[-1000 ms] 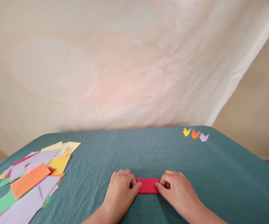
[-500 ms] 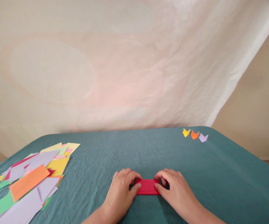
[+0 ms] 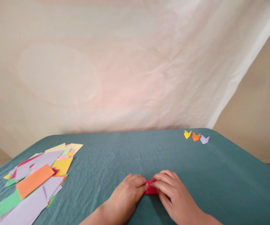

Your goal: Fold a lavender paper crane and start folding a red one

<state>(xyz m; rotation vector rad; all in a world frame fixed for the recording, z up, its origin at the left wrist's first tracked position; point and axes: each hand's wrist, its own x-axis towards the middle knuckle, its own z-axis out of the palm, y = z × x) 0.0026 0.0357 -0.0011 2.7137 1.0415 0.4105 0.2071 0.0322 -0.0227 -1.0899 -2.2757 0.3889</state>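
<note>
A small folded piece of red paper (image 3: 151, 190) is between my two hands, low over the near middle of the table. My left hand (image 3: 129, 193) closes on its left end, the thumb on the near face and the fingers curled behind. Over the right end lie the fingers of my right hand (image 3: 170, 193), pinching the paper with the thumb underneath. Both hands cover much of the red paper, so only its middle strip shows.
A loose pile of coloured paper sheets (image 3: 35, 181) spreads over the table's left side. Toward the far right corner of the green cloth (image 3: 116, 156) lie a yellow (image 3: 187, 134), an orange (image 3: 196, 137) and a lilac (image 3: 204, 140) folded paper bird. A pale sheet hangs behind.
My hands have come closer together, and less of the red paper shows. The right fingers have moved from the paper's right edge over onto its face. The view has shifted slightly.
</note>
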